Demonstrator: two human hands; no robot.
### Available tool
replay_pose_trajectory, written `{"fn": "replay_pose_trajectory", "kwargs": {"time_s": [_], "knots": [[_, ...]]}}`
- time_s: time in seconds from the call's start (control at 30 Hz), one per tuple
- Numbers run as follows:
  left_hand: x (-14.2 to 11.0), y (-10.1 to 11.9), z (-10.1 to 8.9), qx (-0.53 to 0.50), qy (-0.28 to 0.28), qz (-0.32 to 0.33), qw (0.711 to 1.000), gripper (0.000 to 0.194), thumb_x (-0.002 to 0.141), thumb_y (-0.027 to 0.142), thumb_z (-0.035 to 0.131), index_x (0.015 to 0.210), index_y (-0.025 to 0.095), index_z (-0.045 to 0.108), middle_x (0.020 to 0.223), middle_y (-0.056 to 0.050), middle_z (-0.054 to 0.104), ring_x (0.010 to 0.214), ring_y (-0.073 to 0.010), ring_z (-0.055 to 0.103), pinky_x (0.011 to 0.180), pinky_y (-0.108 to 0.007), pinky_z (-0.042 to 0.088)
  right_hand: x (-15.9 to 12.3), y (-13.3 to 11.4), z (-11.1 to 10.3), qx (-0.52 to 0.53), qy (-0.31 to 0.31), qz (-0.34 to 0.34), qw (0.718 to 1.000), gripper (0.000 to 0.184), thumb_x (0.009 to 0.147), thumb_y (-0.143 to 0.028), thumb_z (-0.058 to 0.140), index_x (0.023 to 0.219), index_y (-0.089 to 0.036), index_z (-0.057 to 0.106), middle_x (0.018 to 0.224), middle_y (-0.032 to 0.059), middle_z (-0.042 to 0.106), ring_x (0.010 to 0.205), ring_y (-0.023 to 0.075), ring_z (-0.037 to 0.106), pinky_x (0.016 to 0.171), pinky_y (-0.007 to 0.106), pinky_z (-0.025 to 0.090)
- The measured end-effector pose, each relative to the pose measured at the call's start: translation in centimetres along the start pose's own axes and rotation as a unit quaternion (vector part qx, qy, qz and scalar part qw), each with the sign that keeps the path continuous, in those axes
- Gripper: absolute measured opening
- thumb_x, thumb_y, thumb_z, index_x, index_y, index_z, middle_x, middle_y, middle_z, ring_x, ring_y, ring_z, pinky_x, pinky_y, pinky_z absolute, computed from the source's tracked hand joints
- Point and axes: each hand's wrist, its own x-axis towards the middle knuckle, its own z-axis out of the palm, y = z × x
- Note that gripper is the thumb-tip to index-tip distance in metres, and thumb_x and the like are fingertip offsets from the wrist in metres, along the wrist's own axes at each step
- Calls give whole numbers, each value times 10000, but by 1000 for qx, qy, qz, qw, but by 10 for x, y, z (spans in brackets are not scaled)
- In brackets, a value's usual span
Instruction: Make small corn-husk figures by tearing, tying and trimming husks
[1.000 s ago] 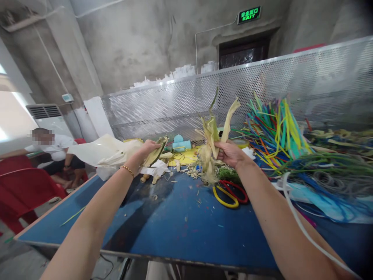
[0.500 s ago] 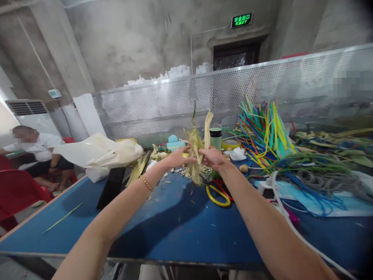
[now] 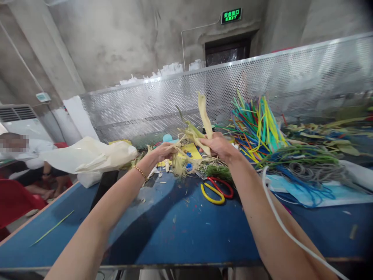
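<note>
My right hand [image 3: 218, 147] grips a pale dried corn husk [image 3: 204, 112] that stands up from the fist, with a greener piece folded out to the left. In my left hand [image 3: 166, 153] the fingers are closed on frayed husk fibres [image 3: 179, 165], which hang down in a tuft. The two hands are apart above the far part of the blue table. Below them lie husk scraps, a green fibre bundle [image 3: 218, 171] and scissors [image 3: 213, 194] with one yellow and one red handle, their blades hidden. A yellow sheet [image 3: 192, 151] shows between the hands.
A whitish plastic bag [image 3: 96, 153] and a black flat object [image 3: 102, 188] lie left. Right are colourful strips [image 3: 262, 124], tangled cords [image 3: 305, 171] and a white cable [image 3: 279, 221]. A perforated metal screen [image 3: 140, 109] stands behind. A person [image 3: 32, 155] sits far left.
My hands have separated: the left went left with the frayed fibres, the right kept the husk. The yellow sheet and more of the scissors' handles now show. The view has shifted slightly.
</note>
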Motion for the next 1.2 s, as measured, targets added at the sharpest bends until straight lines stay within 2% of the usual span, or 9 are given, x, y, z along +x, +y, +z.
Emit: {"fn": "replay_pose_trajectory", "kwargs": {"time_s": [0.13, 0.2, 0.3, 0.43, 0.57, 0.7, 0.83, 1.0, 1.2], "knots": [[10, 10, -11, -20, 6, -37, 999, 79, 676, 123, 708, 729, 106, 652, 568, -11, 590, 448, -68, 479, 413, -179, 363, 7, 1, -5, 67, 148, -27, 986, 95, 716, -153, 628, 629, -129, 599, 416, 10, 551, 312, 84, 440, 275, 177, 300], [16, 19, -15, -51, 31, -43, 997, 98, 669, 117, 725, 722, 108, 642, 548, -10, 585, 439, -75, 488, 407, -182, 356, 9, 3, -6, 78, 169, -31, 982, 91, 693, -137, 631, 614, -136, 586, 406, 4, 545, 317, 90, 459, 280, 175, 315], [30, 32, -18, -89, 70, -40, 993, 112, 693, 92, 708, 680, 117, 600, 511, 4, 551, 402, -74, 467, 396, -193, 349, 11, 6, -6, 83, 159, -36, 983, 150, 675, -157, 660, 565, -146, 558, 381, -3, 524, 295, 75, 426, 264, 167, 278], [54, 47, -17, -104, 80, -22, 991, 141, 747, 77, 664, 685, 131, 550, 505, 9, 525, 396, -69, 453, 415, -205, 376, 12, 9, -8, 77, 143, -45, 986, 211, 682, -198, 667, 522, -148, 539, 366, 0, 513, 268, 54, 366, 248, 169, 226], [70, 50, -3, -125, 46, 3, 991, 127, 777, 40, 600, 724, 128, 525, 545, 3, 531, 502, -93, 549, 591, -255, 519, 14, 11, -12, 71, 146, -43, 986, 170, 682, -192, 650, 548, -144, 556, 377, -2, 527, 272, 58, 381, 252, 165, 237], [79, 44, 16, -113, 37, 25, 993, 216, 718, -87, 537, 758, 123, 503, 563, 37, 521, 558, -92, 599, 712, -288, 556, 15, 11, -13, 76, 151, -43, 985, 122, 699, -163, 604, 584, -136, 575, 395, -3, 545, 268, 56, 378, 250, 165, 238], [89, 32, 25, -69, 72, 16, 995, 193, 714, -19, 641, 803, 108, 524, 553, 10, 559, 550, -125, 627, 612, -252, 541, 13, 9, -13, 74, 149, -38, 985, 133, 712, -158, 587, 581, -133, 575, 386, -6, 536, 259, 55, 361, 246, 169, 231], [107, 21, 26, -2, 104, -1, 995, 124, 737, 116, 698, 751, 132, 576, 408, 58, 469, 349, -60, 459, 412, -168, 378, 11, 7, -13, 74, 150, -35, 985, 131, 707, -160, 595, 584, -139, 555, 392, -8, 541, 262, 57, 377, 253, 163, 251], [128, 24, 37, 17, 139, 9, 990, 233, 735, 215, 732, 878, 109, 580, 466, 49, 506, 387, -73, 513, 450, -178, 403, 10, 8, -10, 75, 153, -25, 985, 103, 696, -154, 605, 609, -138, 554, 389, -21, 532, 280, 70, 412, 267, 160, 282]]}}
